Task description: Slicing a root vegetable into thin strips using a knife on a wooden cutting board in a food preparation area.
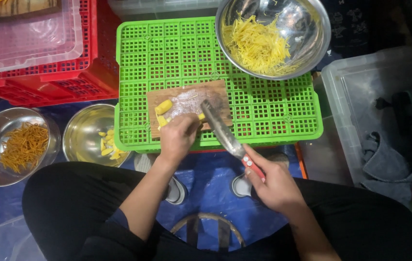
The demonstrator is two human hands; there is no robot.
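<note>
A yellow piece (201, 116) was pinched by the left hand (178, 137), mostly hidden; the knife (225, 135) was gripped in the closed right hand (273, 181).

I see both forearms bare, the left hand (179, 137) and right hand (274, 183) without gloves or rings. The trousers (71, 203) are black and loose. A dark blue sleeve edge (119, 218) shows. The shoes (176, 191) are grey.

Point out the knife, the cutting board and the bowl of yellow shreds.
knife (218, 126): head view, middle of the blade.
cutting board (215, 94): head view, bare wood near its right end.
bowl of yellow shreds (312, 34): head view, bare inner metal wall on the right.
</note>
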